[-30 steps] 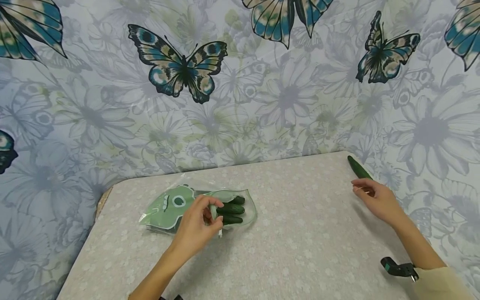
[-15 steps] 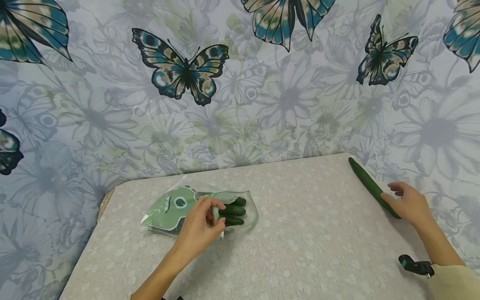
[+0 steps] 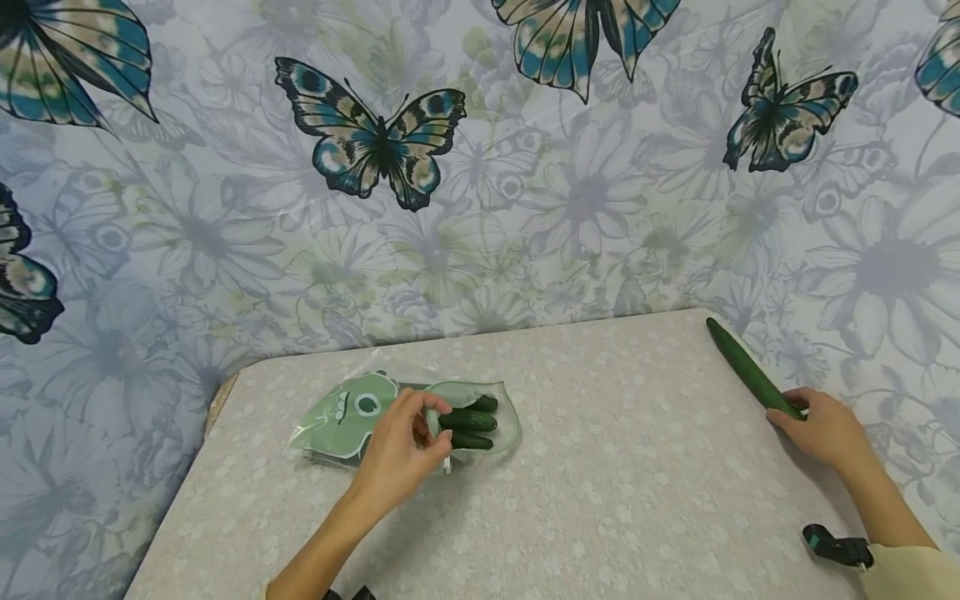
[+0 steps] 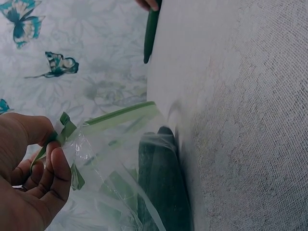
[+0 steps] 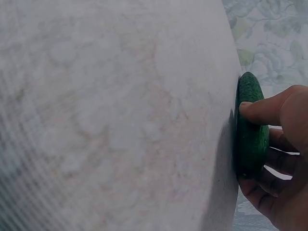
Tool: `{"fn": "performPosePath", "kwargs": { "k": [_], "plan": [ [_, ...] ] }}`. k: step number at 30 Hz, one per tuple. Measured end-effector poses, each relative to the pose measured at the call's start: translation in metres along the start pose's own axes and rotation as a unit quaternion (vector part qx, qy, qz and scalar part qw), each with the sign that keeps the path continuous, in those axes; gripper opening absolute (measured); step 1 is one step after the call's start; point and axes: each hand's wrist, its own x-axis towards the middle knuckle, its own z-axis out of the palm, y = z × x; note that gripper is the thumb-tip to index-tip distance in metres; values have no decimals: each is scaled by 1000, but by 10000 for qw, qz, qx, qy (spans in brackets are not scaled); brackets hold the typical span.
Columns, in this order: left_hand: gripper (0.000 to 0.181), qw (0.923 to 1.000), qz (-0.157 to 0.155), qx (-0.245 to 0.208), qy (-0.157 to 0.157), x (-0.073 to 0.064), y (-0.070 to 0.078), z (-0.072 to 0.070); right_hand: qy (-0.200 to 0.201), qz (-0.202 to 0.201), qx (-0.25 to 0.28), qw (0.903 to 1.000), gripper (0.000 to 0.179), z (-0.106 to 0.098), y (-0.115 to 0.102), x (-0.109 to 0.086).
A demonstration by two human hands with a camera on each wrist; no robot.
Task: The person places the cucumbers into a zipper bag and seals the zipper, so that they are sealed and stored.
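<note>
My left hand [image 3: 405, 442] pinches the green-edged opening of a clear zip bag [image 3: 507, 417] printed with a green cartoon face; the left wrist view shows the rim [image 4: 67, 126] between thumb and fingers. Inside the bag lie several dark green cucumbers [image 3: 471, 420], their ends showing near its mouth. Along the table's right edge lies another cucumber [image 3: 750, 367]. The near end of that one is in the grip of my right hand [image 3: 825, 425]. In the right wrist view, the thumb is on one side of the cucumber [image 5: 252, 139] and the fingers are on the other.
A pale patterned cloth covers the table [image 3: 600, 467]. Behind it and along its right side hangs a butterfly-and-flower fabric backdrop [image 3: 585, 208]. A black wrist device [image 3: 836, 546] sits at the right sleeve [image 3: 907, 571].
My right hand has moved right and toward me along the loose cucumber, left it briefly, and now holds its near end. The left hand keeps its pinch on the bag.
</note>
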Motion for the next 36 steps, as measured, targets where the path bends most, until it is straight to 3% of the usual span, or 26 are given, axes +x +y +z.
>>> {"fn": "performPosePath", "kwargs": {
  "k": [10,20,29,36],
  "plan": [
    [29,9999,-135,-23,-8,2,-2,-1,424,231,402,9980,64,2,-4,1],
    [30,9995,-283,-112,57,4,-10,-4,1111,342,984,9883,59,5,-18,3],
    [31,9995,-288,-79,54,6,-10,-5,1155,371,1158,9858,58,2,-25,0],
    [31,9998,-185,-40,68,6,-9,-5,1209,112,1059,9869,54,-4,-33,-5]
  ]
}}
